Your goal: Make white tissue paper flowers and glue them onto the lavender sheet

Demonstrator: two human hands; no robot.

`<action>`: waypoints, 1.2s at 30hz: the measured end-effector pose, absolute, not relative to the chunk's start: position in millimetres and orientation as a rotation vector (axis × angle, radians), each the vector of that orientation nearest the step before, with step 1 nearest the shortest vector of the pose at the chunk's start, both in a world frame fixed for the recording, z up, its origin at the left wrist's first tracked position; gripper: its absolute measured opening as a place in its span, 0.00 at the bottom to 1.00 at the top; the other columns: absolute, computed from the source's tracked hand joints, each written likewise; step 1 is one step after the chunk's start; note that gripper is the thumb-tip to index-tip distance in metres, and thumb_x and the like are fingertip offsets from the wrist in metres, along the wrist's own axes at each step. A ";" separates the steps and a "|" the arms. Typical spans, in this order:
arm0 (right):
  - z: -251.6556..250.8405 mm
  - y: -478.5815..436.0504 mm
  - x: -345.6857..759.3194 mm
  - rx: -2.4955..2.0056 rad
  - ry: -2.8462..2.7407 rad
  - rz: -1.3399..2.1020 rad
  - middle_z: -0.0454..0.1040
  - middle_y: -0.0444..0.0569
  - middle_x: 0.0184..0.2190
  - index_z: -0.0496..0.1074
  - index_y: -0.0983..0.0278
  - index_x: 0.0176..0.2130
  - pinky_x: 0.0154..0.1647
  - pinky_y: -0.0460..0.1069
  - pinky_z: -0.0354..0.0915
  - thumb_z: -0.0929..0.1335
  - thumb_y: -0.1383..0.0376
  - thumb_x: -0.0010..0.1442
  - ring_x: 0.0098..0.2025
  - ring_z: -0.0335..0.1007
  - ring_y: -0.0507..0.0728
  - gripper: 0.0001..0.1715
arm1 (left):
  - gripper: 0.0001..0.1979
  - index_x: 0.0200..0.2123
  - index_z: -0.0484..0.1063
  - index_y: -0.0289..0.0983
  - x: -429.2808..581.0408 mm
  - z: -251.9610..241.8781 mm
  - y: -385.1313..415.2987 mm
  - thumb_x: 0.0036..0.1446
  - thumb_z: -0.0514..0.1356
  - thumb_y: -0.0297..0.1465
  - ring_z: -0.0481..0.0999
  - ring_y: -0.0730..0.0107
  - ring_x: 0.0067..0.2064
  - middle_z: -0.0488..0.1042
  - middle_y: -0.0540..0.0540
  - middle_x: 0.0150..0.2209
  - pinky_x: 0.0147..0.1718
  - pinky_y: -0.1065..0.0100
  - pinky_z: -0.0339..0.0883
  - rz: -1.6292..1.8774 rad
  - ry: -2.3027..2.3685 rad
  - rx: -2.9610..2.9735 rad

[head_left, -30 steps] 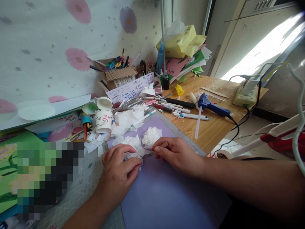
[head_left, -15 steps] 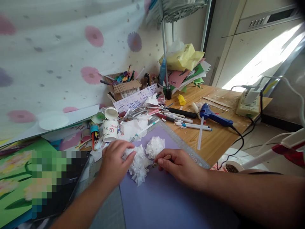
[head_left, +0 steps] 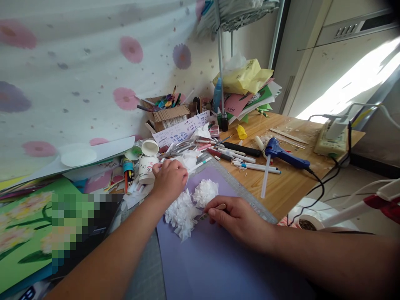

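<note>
My right hand (head_left: pixel 233 216) is closed round a small wooden stick (head_left: pixel 221 206), its rounded end showing above the fingers. It rests on the purple sheet of paper (head_left: pixel 206 266), beside two clusters of ruffled white paper petals. The larger white cluster (head_left: pixel 183 214) lies left of this hand, and the rounder cluster (head_left: pixel 205 192) lies just behind it. My left hand (head_left: pixel 170 179) reaches over the larger cluster to the crumpled white tissue paper (head_left: pixel 190 159). Its fingers are curled down, and whatever is between them is hidden.
Near the left hand stand paper cups (head_left: pixel 146 168). Pens (head_left: pixel 258 166) and a blue glue gun (head_left: pixel 286 155) lie on the wooden table (head_left: pixel 281 191). A power strip (head_left: pixel 331 139) sits at its right edge. A green flower painting (head_left: pixel 28 233) is at left.
My left hand has moved from the larger white cluster forward and right to the tissue paper, and its fingers have curled. My right hand stays with the stick. The view has shifted slightly.
</note>
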State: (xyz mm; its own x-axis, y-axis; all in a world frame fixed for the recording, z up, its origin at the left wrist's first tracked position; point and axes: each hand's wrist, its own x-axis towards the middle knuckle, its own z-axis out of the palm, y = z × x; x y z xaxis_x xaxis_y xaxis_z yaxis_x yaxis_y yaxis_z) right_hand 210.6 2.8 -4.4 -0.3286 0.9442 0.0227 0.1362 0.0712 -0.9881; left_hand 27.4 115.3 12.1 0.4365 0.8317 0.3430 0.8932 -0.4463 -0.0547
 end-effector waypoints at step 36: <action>-3.7 4.9 202.1 -1.194 -1.757 1.088 0.76 0.45 0.26 0.74 0.65 0.35 0.31 0.45 0.64 0.63 0.65 0.60 0.28 0.70 0.52 0.11 | 0.07 0.29 0.73 0.42 7.1 8.4 14.0 0.54 0.58 0.25 0.68 0.56 0.46 0.75 0.48 0.38 0.47 0.47 0.47 -0.504 -1.149 -2.703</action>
